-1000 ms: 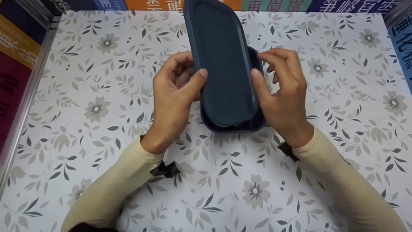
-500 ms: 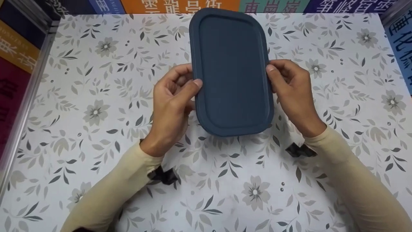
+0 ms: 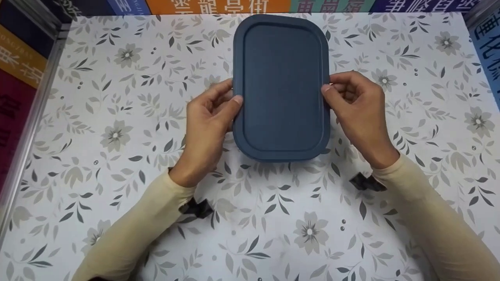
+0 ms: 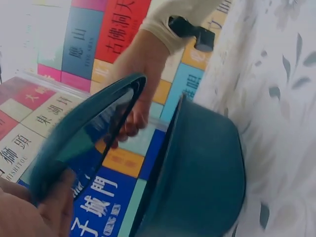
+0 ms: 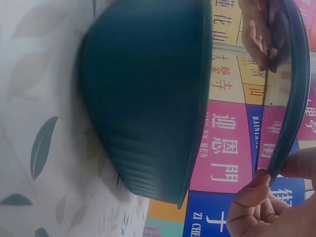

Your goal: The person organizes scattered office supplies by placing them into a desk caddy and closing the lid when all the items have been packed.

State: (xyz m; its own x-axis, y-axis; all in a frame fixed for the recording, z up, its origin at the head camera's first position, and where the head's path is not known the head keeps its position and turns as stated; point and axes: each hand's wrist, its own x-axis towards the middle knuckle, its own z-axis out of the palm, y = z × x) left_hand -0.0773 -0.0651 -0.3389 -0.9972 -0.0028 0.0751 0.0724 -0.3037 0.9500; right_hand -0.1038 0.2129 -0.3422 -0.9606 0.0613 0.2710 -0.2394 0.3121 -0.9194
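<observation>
Both hands hold a dark blue rectangular lid (image 3: 283, 86) with rounded corners, seen from above. My left hand (image 3: 209, 128) pinches its left long edge, thumb on top and fingers curled below. On the opposite edge my right hand (image 3: 359, 113) grips it the same way. Beneath the lid, a deep dark blue box (image 4: 207, 173) stands on the table; the lid hides it from the head camera. Both wrist views show a gap between the lid and the box's rim. The lid's underside (image 5: 276, 79) looks see-through or glossy there. The inside of the box is hidden.
A white tablecloth (image 3: 250, 218) with grey flowers and leaves covers the table. Coloured panels with large characters stand along the back (image 3: 218, 6), left (image 3: 19, 58) and right (image 3: 488, 50) edges. A small black device (image 3: 197, 208) is strapped at each wrist.
The lid was tilted and turned askew, with the box partly showing below it. It has straightened and levelled over the box. My right hand has shifted outward and now grips the lid's right edge.
</observation>
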